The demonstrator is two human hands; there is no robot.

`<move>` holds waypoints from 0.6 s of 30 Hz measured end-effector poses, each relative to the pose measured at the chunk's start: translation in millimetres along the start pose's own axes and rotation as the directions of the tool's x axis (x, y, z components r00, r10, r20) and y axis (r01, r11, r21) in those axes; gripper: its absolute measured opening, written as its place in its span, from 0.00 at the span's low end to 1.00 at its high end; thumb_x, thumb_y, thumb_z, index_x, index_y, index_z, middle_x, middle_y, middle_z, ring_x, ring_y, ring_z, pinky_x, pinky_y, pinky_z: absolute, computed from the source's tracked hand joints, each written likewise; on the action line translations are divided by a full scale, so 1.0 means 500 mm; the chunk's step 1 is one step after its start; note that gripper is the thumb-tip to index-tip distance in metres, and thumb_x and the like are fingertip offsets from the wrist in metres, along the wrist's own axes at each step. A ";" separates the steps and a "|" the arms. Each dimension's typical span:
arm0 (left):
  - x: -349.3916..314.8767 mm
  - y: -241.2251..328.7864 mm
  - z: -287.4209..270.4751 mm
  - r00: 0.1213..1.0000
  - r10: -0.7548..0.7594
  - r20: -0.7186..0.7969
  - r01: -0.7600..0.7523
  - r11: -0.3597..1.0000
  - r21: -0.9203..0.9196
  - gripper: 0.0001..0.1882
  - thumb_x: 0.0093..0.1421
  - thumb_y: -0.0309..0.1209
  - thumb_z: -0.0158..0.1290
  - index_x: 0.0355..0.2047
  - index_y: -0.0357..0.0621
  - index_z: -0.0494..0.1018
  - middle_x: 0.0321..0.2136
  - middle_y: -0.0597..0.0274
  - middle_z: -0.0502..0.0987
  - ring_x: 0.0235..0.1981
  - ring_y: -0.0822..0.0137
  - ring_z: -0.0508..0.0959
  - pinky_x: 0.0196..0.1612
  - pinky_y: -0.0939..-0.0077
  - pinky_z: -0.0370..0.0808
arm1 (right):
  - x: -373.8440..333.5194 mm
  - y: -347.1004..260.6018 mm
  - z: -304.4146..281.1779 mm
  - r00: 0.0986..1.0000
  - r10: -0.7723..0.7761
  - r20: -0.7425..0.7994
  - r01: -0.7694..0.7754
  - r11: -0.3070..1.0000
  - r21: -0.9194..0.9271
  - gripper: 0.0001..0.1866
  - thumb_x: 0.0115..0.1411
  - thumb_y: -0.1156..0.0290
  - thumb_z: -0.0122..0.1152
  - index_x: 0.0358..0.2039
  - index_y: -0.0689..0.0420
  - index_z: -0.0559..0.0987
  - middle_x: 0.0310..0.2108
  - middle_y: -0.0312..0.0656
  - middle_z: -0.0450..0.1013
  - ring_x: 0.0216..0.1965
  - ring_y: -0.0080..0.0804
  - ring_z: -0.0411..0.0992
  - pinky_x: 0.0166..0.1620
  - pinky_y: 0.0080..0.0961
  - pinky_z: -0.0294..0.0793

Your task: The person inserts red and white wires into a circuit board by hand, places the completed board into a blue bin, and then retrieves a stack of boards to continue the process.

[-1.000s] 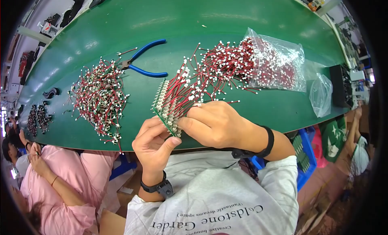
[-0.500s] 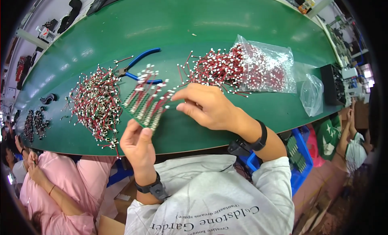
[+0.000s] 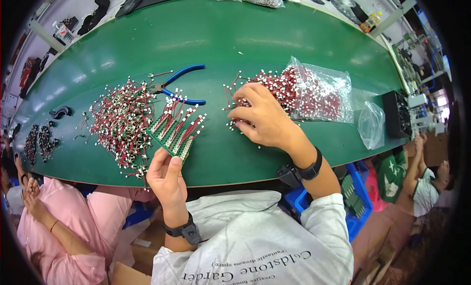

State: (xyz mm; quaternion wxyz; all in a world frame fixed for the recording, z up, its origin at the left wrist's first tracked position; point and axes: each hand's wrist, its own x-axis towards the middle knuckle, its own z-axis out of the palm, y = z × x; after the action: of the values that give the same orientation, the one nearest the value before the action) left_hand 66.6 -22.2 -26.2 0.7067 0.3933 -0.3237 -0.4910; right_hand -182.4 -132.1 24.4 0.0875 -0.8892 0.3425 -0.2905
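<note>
My left hand (image 3: 168,182) grips the lower corner of a green circuit board panel (image 3: 158,134) between thumb and fingers. Rows of white connectors with red wires stand up from this panel. Over the near left edge of a heap of red wires with white plugs (image 3: 275,84), my right hand (image 3: 267,119) reaches down with its fingers curved and apart. I see nothing held in it, though its fingertips partly hide the wires there. A clear plastic bag (image 3: 326,96) of the same wires lies open against the heap.
Blue-handled cutters (image 3: 179,74) lie beyond the panel, beside a large pile of wired pieces (image 3: 120,125). An empty clear bag (image 3: 371,125) and a black box (image 3: 396,113) are at the right. A blue crate (image 3: 360,214) holds green boards below. Another person in pink (image 3: 68,221) sits at the left.
My right hand has left the panel and moved right and away from me to the wire heap. My left hand keeps the panel in nearly the same place. The view has shifted slightly.
</note>
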 end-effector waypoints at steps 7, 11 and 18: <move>-0.004 0.001 0.004 1.000 -0.014 0.000 0.014 1.000 0.001 0.17 0.59 0.19 0.57 0.49 0.26 0.73 0.50 0.52 0.74 0.50 0.63 0.75 0.57 0.67 0.70 | -0.004 0.013 0.049 0.997 -0.059 0.056 0.059 0.998 -0.009 0.11 0.45 0.77 0.69 0.30 0.56 0.78 0.40 0.41 0.71 0.52 0.44 0.67 0.54 0.40 0.66; -0.006 -0.006 0.002 1.000 -0.005 0.001 0.005 1.000 0.016 0.17 0.59 0.18 0.57 0.48 0.26 0.73 0.50 0.52 0.74 0.50 0.64 0.75 0.56 0.67 0.70 | 0.008 0.004 0.042 0.997 -0.056 -0.051 0.059 0.996 0.071 0.10 0.50 0.80 0.65 0.33 0.60 0.74 0.34 0.42 0.72 0.43 0.42 0.72 0.48 0.35 0.71; -0.006 -0.012 0.029 1.000 -0.030 -0.006 0.030 1.000 0.003 0.16 0.58 0.17 0.57 0.48 0.26 0.73 0.50 0.51 0.74 0.50 0.63 0.75 0.56 0.67 0.70 | 0.006 -0.016 0.037 0.922 0.385 -0.047 -0.266 0.715 0.646 0.03 0.64 0.79 0.53 0.38 0.62 0.72 0.28 0.35 0.70 0.27 0.17 0.68 0.30 0.19 0.68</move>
State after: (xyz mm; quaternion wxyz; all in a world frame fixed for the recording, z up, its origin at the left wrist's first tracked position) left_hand 50.7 -23.9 -24.4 0.6997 0.4004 -0.3166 -0.4998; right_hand -165.3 -129.2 13.3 0.3978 -0.7041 0.3837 -0.4458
